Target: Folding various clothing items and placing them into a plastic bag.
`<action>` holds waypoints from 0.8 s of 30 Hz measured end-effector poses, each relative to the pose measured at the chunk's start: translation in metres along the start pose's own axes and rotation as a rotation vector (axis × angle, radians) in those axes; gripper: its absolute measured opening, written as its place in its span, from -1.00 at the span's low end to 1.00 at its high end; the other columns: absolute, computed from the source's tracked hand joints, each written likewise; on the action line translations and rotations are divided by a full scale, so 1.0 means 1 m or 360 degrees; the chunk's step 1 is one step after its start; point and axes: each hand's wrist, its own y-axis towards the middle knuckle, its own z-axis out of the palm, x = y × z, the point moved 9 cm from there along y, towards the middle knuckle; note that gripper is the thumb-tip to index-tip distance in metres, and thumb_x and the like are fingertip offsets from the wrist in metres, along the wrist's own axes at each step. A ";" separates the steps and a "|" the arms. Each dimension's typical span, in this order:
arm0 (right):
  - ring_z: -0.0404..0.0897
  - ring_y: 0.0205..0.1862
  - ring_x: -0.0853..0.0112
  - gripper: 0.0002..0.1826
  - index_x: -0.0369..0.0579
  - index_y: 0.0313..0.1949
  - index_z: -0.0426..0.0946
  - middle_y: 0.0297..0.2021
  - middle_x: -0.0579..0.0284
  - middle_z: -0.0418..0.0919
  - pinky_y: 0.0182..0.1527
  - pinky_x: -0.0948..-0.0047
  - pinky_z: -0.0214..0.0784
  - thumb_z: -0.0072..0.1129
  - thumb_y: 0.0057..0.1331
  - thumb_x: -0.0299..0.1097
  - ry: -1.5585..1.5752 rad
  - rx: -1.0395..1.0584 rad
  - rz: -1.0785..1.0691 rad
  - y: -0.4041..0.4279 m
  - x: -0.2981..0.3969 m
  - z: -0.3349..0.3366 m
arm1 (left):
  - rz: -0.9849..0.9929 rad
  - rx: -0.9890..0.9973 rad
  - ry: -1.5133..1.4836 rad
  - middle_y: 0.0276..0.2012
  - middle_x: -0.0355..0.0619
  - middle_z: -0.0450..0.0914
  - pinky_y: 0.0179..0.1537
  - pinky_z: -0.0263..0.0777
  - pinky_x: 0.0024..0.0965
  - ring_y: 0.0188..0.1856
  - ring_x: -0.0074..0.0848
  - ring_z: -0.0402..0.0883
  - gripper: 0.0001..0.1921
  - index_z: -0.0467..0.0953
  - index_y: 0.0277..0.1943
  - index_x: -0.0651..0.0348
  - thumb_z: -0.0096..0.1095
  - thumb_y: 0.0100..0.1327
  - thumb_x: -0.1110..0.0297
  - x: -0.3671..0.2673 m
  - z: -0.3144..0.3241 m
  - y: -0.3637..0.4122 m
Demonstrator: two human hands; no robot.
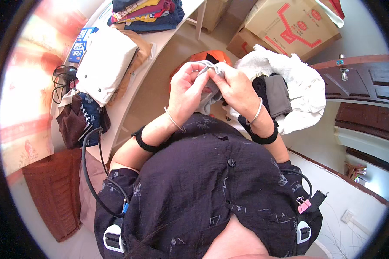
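Note:
Both hands are raised in front of my chest, close together. My left hand (pixel 188 84) pinches a grey cloth drawstring or strip of fabric between thumb and fingers. Opposite it, my right hand (pixel 236 86) grips the same grey fabric (pixel 208 99), whose lower part hangs down between my wrists. What kind of garment it is, I cannot tell. A silver-coloured bangle circles each wrist, and a black strap is around each forearm. Behind my hands, an orange and black item (pixel 214 55) is partly hidden.
To the right, a white cloth heap (pixel 306 87) bears folded grey fabric (pixel 276 97) and black fabric. Cardboard boxes (pixel 285 26) stand behind it. The white table (pixel 139 76) on the left holds stacked folded clothes (pixel 149 14), a cream garment (pixel 107 61) and a blue box (pixel 81 44).

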 end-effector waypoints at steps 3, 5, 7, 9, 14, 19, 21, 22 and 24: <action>0.50 -0.19 -0.03 -0.65 -0.21 -0.23 0.43 -0.34 -0.13 0.52 -0.15 0.11 0.31 -0.08 0.38 -0.12 0.0085 0.0143 -0.0093 -0.001 0.005 0.014 | 0.0100 0.0003 0.0006 -0.30 -0.18 0.60 -0.27 0.54 -0.55 -0.27 -0.65 0.57 -0.88 0.40 -0.11 0.29 0.04 0.33 0.49 0.000 -0.003 -0.001; 0.51 -0.18 -0.01 -0.63 -0.21 -0.20 0.42 -0.31 -0.13 0.52 -0.14 0.14 0.32 -0.10 0.39 -0.10 0.0119 0.0193 -0.0110 -0.003 0.000 0.019 | 0.0018 0.0019 -0.0071 -0.30 -0.17 0.60 -0.27 0.54 -0.55 -0.27 -0.64 0.57 -0.89 0.40 -0.12 0.29 0.04 0.33 0.50 0.002 -0.003 -0.004; 0.52 -0.16 0.01 -0.61 -0.22 -0.16 0.42 -0.28 -0.14 0.53 -0.12 0.17 0.33 -0.12 0.40 -0.08 0.0151 0.0242 -0.0125 -0.004 -0.003 0.020 | -0.0064 0.0037 -0.0148 -0.30 -0.16 0.60 -0.26 0.55 -0.54 -0.27 -0.64 0.57 -0.90 0.40 -0.13 0.29 0.03 0.33 0.50 0.004 -0.002 -0.007; 0.54 -0.16 0.06 -0.55 -0.23 -0.12 0.44 -0.26 -0.14 0.56 -0.11 0.24 0.34 -0.16 0.42 -0.02 0.0474 0.0376 0.0109 -0.004 -0.015 0.025 | -0.0136 0.0080 -0.0082 -0.32 -0.15 0.60 -0.28 0.55 -0.54 -0.27 -0.63 0.58 -0.90 0.39 -0.15 0.30 0.05 0.32 0.49 0.007 0.000 -0.009; 0.58 -0.27 0.07 -0.52 -0.21 -0.12 0.49 -0.38 -0.14 0.58 -0.21 0.31 0.37 -0.17 0.42 0.00 0.0252 0.0104 0.0251 0.001 -0.021 0.008 | -0.0134 0.0030 -0.0016 -0.36 -0.14 0.60 -0.30 0.55 -0.53 -0.30 -0.63 0.58 -0.89 0.40 -0.17 0.31 0.09 0.31 0.47 0.005 -0.004 -0.010; 0.53 -0.41 0.16 -0.58 -0.27 -0.17 0.46 -0.48 -0.03 0.52 -0.29 0.30 0.35 -0.10 0.41 -0.08 0.0040 0.0047 0.0004 -0.002 -0.003 0.017 | -0.0165 0.0039 -0.0035 -0.29 -0.14 0.62 -0.24 0.53 -0.48 -0.26 -0.60 0.59 -0.86 0.41 -0.10 0.27 0.10 0.32 0.45 0.013 -0.006 -0.008; 0.53 -0.32 0.10 -0.61 -0.25 -0.12 0.43 -0.39 -0.06 0.52 -0.24 0.26 0.35 -0.10 0.41 -0.10 0.0070 0.0123 -0.0199 -0.005 0.007 0.020 | -0.0064 0.0066 -0.0135 -0.27 -0.13 0.62 -0.22 0.53 -0.49 -0.26 -0.60 0.58 -0.86 0.41 -0.10 0.29 0.09 0.33 0.45 0.017 -0.009 -0.008; 0.54 -0.22 0.04 -0.62 -0.22 -0.07 0.41 -0.31 -0.09 0.52 -0.18 0.23 0.35 -0.09 0.40 -0.12 0.0102 0.0197 -0.0401 -0.008 0.018 0.022 | -0.0065 0.0063 -0.0138 -0.27 -0.13 0.62 -0.22 0.53 -0.49 -0.26 -0.60 0.58 -0.86 0.41 -0.10 0.29 0.09 0.33 0.45 0.017 -0.009 -0.008; 0.50 -0.13 0.04 -0.62 -0.18 -0.02 0.36 -0.19 -0.14 0.47 -0.12 0.26 0.33 0.01 0.34 -0.14 0.0067 0.0454 -0.0251 -0.011 0.004 0.032 | -0.0042 0.0032 -0.0012 -0.33 -0.13 0.62 -0.25 0.53 -0.54 -0.30 -0.63 0.58 -0.90 0.41 -0.16 0.32 0.06 0.32 0.49 0.016 -0.012 -0.010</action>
